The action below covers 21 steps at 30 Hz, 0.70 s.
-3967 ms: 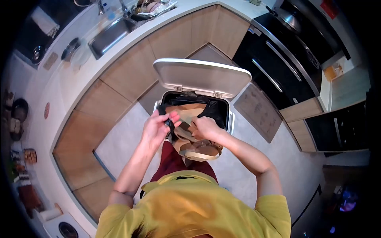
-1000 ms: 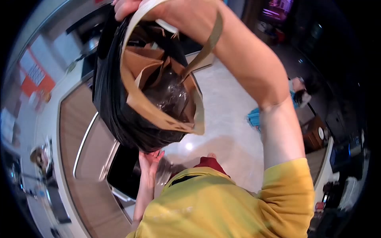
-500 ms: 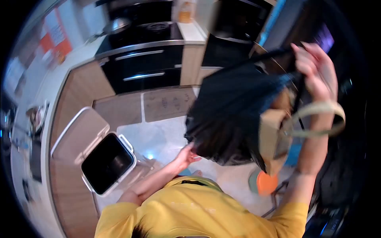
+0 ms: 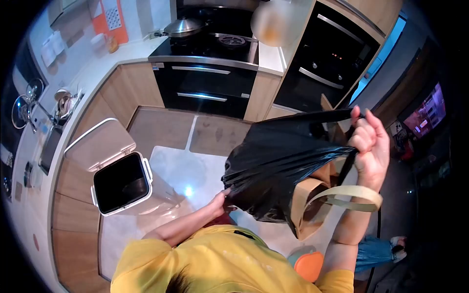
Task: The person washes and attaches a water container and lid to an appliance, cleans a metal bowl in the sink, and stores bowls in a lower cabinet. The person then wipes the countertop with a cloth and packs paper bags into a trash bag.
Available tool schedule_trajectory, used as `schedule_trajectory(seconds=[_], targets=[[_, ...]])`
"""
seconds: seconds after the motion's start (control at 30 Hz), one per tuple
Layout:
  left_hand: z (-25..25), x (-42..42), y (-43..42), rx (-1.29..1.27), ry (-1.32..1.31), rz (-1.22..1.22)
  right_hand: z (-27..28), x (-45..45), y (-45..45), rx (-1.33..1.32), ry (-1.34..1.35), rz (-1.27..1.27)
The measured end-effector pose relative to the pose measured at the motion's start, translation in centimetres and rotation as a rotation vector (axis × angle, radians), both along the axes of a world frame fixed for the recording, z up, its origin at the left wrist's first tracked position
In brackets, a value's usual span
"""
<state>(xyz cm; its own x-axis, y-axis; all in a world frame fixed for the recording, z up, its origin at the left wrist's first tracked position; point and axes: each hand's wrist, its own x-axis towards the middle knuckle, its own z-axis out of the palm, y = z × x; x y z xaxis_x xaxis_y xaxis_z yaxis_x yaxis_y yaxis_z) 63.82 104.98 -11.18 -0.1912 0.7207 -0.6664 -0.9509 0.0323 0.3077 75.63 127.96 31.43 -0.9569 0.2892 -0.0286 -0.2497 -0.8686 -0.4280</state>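
Note:
My right hand (image 4: 370,146), raised at the right, is closed around the gathered handles of a black plastic bag (image 4: 273,161). The bag hangs tilted in front of my body, its closed bottom end toward the left. At that end my left hand (image 4: 218,204) grips the plastic, some fingers hidden behind it. Out of the bag's mouth sticks a brown paper bag (image 4: 304,198); its pale strap (image 4: 373,194) loops across my right forearm. What else the black bag holds is hidden.
A lidded trash bin (image 4: 146,195) stands open on the floor at left, dark inside. Ahead are a stove with a pan (image 4: 183,28) and a built-in oven (image 4: 320,61). An orange-topped stool (image 4: 309,266) stands below the bag. Blue cloth (image 4: 373,254) shows at lower right.
My view has shifted, showing more of the oven and the screen at right. The black bag and right hand appear lower and further left. My left hand has closed on the bag's bottom.

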Motion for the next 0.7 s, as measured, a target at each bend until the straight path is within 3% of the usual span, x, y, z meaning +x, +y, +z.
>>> schedule_trajectory(seconds=[0.13, 0.43, 0.7], targets=[[4.0, -1.2, 1.2, -0.149, 0.082, 0.103, -2.3, -1.9, 1.7, 0.013, -0.083, 0.012], [0.2, -5.9, 9.3, -0.130, 0.099, 0.072, -5.8, -7.3, 11.3, 0.043, -0.117, 0.036], [-6.1, -13.4, 22.2, -0.044, 0.062, -0.252, -9.5, -8.8, 21.6, -0.051, -0.120, -0.157]])
